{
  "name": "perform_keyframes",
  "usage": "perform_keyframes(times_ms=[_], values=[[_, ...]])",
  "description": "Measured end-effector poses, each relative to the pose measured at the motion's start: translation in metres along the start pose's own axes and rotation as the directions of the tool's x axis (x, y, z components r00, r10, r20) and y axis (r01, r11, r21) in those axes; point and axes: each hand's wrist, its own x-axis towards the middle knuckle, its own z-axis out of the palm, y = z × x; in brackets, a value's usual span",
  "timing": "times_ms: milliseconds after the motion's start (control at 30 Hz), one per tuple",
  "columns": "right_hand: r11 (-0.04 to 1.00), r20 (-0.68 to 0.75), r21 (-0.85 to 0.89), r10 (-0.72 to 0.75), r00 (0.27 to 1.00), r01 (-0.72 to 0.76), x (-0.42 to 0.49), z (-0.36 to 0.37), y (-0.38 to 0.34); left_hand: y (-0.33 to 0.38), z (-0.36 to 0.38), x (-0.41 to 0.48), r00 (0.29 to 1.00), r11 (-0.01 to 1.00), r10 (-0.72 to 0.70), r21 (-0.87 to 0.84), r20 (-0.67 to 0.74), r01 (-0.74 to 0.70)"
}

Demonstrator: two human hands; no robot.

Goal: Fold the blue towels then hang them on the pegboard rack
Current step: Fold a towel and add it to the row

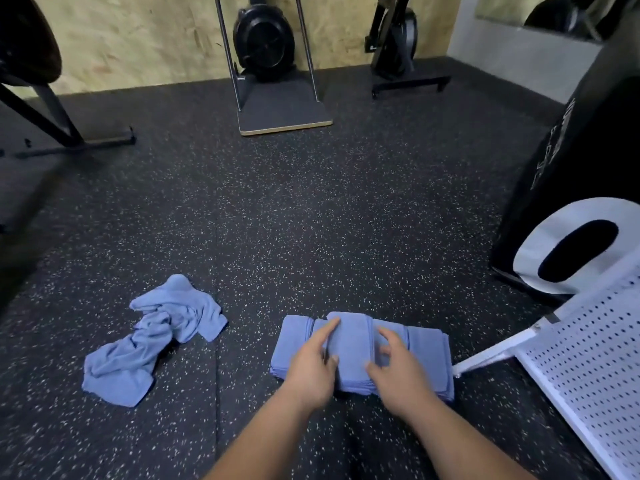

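Black rubber flooring (311, 220) flecked with pale specks fills the room, running back to a plywood wall (138, 39) where a black wheeled exercise machine (263, 43) stands on its platform. Low in the view, a folded towel (351, 341) lies flat on the floor, a blue stack with a narrower top layer folded across its middle. The left hand (311, 365) rests on that stack, its forefinger (327, 332) stretched out fairly straight along the left edge of the top layer and its thumb lying on the cloth just beside it; these fingers press rather than clutch. The right hand (401, 368) is arched over the right edge of the same layer, its fingertips (386, 336) bent down onto the cloth and its thumb set on the top layer; whether it pinches the fold or only presses on it cannot be told. The top layer shows bare between the two sets of fingers. Well out to the left of the left fingers, a crumpled towel (156, 337) of the same blue sprawls unfolded on the floor. To the right of the right fingers, just past the stack's far end, a white pegboard rack (595, 358) leans at a slant, one frame bar reaching close to the stack. Beyond it, farther from the fingers, stands a big black padded bag (581, 150) with a white ring mark.
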Motion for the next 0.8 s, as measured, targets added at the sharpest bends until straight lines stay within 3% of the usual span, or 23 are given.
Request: perform_keyframes(times_ms=[200,400,800], values=[[0.971,-0.009,-0.226,-0.083,0.997,0.079,0.04,0.018,0.017,-0.022,0.017,0.048,1.0,1.0,-0.005,-0.017,-0.002,0.005],[0.828,0.003,-0.543,-0.165,0.986,0.14,0.054,0.038,0.031,-0.044,0.034,0.075,0.999,0.999,-0.038,-0.021,-0.016,0.038],[0.705,-0.018,-0.702,-0.164,0.986,0.104,0.069,0.059,0.074,-0.066,0.043,0.091,0.998,0.958,0.049,0.28,0.043,-0.059]])
